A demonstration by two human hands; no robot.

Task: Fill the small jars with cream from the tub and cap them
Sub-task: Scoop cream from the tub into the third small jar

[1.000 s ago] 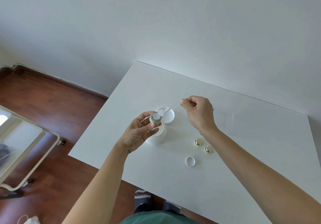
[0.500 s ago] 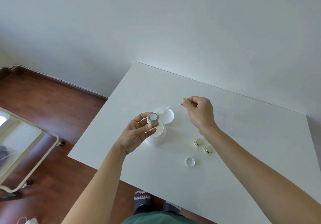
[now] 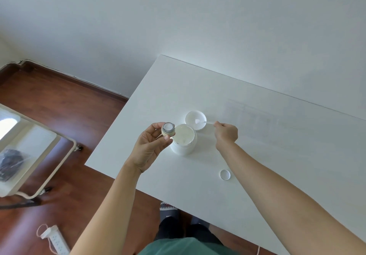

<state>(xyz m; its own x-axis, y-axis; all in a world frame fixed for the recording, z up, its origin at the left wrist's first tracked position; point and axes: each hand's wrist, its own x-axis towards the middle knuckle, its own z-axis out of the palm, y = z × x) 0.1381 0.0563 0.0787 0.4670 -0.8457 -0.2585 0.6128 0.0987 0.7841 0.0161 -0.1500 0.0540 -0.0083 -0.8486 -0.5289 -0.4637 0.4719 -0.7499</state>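
Left hand (image 3: 150, 146) grips small jar (image 3: 168, 129) mid-frame beside open tub (image 3: 184, 139); right hand (image 3: 225, 133) pinches spatula (image 3: 204, 122) over lid (image 3: 195, 120).

The scene is lit evenly by soft daylight. The white desk (image 3: 257, 136) is rendered bright, almost overexposed (surface detail is largely washed out). A soft shadow is cast beside the tub (image 3: 183, 143). A bright reflection is seen on the trolley (image 3: 29, 146) at left. Straight edges are bowed by wide-angle distortion.
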